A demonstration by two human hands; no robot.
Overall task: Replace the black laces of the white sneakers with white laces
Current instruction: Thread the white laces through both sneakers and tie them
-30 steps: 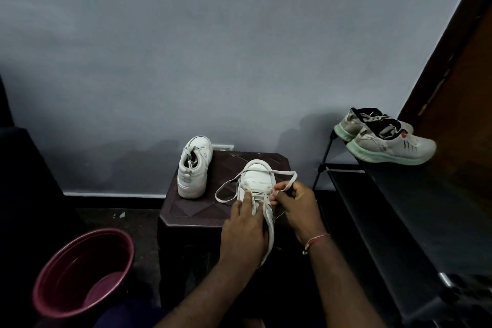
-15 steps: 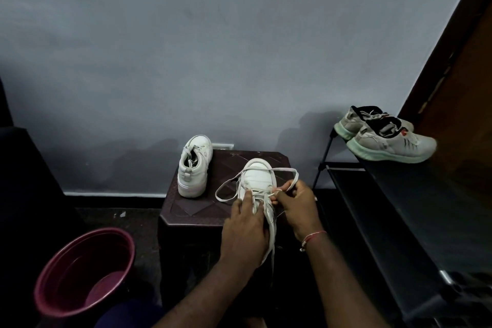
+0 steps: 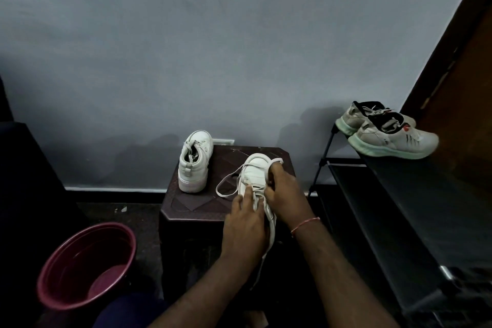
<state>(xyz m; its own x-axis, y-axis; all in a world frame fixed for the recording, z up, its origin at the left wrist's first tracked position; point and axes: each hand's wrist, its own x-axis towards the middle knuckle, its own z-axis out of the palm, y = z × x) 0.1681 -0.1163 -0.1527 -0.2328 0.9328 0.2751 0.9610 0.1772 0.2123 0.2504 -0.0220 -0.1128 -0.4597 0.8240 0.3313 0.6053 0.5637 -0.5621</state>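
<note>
Head view: a white sneaker (image 3: 253,170) lies toe-away on a dark desk (image 3: 191,202), with its partner sneaker (image 3: 195,161) at ten o'clock. The left hand (image 3: 245,224) grips the shoe's side, forefinger pressing the eyelet row. The right hand (image 3: 285,194) has curled fingers (image 3: 274,168) that seem to pinch the white lace (image 3: 277,160), which loops slack toward nine o'clock. The heel appears to overhang the desk's near edge, so a hard tug could tip the shoe or leave the lace ends uneven.

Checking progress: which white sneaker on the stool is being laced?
The nearer sneaker: left hand holds it, right hand pinches its white lace; the other sneaker stands untouched.
</note>
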